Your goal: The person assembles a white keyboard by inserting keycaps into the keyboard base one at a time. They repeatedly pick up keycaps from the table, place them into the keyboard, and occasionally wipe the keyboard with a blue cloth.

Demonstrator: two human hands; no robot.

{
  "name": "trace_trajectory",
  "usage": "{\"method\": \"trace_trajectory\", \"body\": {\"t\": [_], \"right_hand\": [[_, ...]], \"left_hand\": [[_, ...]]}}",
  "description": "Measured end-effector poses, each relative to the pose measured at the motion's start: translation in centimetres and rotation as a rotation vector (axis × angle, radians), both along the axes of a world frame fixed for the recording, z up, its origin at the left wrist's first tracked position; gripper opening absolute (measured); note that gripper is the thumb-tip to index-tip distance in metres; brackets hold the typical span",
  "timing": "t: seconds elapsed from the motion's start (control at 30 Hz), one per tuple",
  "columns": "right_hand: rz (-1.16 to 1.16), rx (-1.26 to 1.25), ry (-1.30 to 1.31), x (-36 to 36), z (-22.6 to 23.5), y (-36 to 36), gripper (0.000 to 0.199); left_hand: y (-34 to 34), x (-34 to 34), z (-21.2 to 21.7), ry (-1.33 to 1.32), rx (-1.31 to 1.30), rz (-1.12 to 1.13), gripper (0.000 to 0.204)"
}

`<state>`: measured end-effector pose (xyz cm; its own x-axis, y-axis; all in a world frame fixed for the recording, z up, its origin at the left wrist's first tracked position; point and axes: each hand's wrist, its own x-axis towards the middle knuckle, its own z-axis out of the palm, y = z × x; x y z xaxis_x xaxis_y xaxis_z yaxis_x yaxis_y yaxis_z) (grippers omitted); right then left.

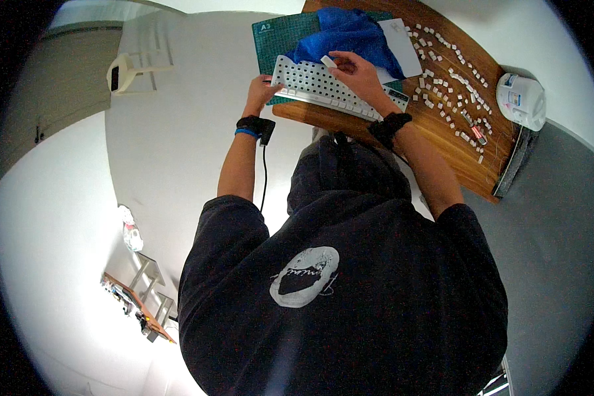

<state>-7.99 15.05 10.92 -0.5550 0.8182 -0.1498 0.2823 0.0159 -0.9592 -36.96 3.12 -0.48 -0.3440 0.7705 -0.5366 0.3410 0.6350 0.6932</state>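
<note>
A white keyboard (pixel 310 78) lies at a slant along the front of the table, its upper rows bare with dark switch holes and a row of white keycaps along its near edge. My left hand (pixel 262 90) grips the keyboard's left end, thumb on the near corner; a small dark thing shows by its fingers, too small to tell. Above the keyboard's middle, my right hand (pixel 356 74) pinches a wide white keycap (pixel 328 61) between thumb and fingertips. A blue cloth (pixel 349 34) lies crumpled just behind the keyboard.
Under the cloth are a green cutting mat (pixel 277 41) and a white sheet (pixel 402 49). Many loose white keycaps (pixel 465 79) lie in rows on the wooden table (pixel 465 155) at right, near a red-and-silver battery-like object (pixel 478 135). A white tub (pixel 521 100) stands at the right edge.
</note>
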Motion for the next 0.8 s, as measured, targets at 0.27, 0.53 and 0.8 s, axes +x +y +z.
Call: {"method": "trace_trajectory", "body": {"t": [0.27, 0.53, 0.8], "right_hand": [[0.142, -0.073, 0.039, -2.6, -0.5, -1.3, 0.037], [0.241, 0.04, -0.062, -6.7, -4.9, -3.6, 0.028], [0.274, 0.263, -0.088, -9.8, -5.2, -5.3, 0.019]], "left_hand": [[-1.3, -0.2, 4.1, -0.417, 0.031, 0.139, 0.052], [-2.3, -0.1, 6.4, -0.552, 0.047, 0.112, 0.06], [-2.7, 0.2, 7.0, -0.449, 0.095, 0.034, 0.051]]}}
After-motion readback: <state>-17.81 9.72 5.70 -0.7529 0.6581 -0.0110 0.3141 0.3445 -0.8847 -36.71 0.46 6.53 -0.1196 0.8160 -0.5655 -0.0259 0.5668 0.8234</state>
